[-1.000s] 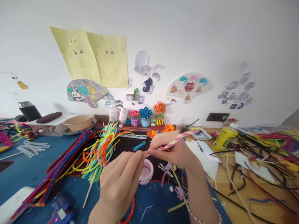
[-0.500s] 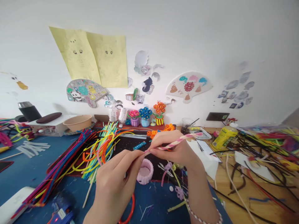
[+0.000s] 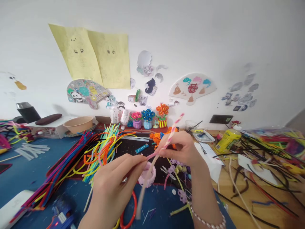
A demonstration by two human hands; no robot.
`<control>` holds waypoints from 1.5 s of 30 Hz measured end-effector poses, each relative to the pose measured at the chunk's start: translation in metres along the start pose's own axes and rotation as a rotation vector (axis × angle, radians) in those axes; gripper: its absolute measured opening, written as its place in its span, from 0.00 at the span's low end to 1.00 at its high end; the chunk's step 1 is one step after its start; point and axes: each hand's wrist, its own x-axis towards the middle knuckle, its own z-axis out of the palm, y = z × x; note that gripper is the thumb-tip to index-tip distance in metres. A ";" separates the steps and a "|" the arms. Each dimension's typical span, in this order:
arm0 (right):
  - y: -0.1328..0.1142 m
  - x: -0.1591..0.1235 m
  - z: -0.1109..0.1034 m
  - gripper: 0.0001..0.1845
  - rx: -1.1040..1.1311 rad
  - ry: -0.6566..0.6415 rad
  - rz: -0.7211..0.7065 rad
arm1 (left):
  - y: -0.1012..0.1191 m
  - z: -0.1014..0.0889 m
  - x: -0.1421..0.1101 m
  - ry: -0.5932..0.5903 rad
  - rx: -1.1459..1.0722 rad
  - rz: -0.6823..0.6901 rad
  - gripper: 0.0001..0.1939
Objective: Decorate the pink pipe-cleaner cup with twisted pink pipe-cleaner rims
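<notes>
My right hand (image 3: 180, 149) pinches a pink-and-white twisted pipe cleaner (image 3: 173, 129), whose wound end slants up past the knuckles. From the pinch, two untwisted strands part. My left hand (image 3: 114, 184) has thumb and forefinger closed on the pink strand (image 3: 151, 156). A pale strand (image 3: 142, 195) hangs loose, slanting down across a small round pink pot (image 3: 152, 173) on the table. Red-handled scissors (image 3: 135, 208) lie partly hidden behind my left wrist. Just left of my right forearm are purple pipe-cleaner flowers (image 3: 182, 195).
Bundles of coloured pipe cleaners (image 3: 107, 149) lie to the left, with a blue glue gun (image 3: 62, 214) at front left. Finished flower pots (image 3: 147, 122) stand by the wall. On the right are a yellow bottle (image 3: 227, 140) and scattered black stems (image 3: 264, 190).
The twisted pipe cleaner has swung from slanting right to more upright. Its pale strand has come free and now hangs down, while my left hand has shifted slightly left and down.
</notes>
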 end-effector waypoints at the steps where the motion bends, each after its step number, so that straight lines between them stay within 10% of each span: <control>1: 0.000 0.000 -0.001 0.03 0.015 0.012 0.015 | 0.000 0.000 0.000 0.005 0.018 -0.018 0.02; 28: 0.000 0.003 0.012 0.05 0.312 0.372 0.211 | 0.014 0.019 -0.010 0.050 0.103 0.060 0.12; 38: 0.008 0.006 0.014 0.07 0.364 0.282 0.295 | 0.027 0.052 -0.026 0.226 -0.051 -0.480 0.09; 45: 0.006 0.013 0.025 0.11 0.385 0.349 0.249 | 0.022 0.038 -0.023 0.243 0.138 -0.235 0.04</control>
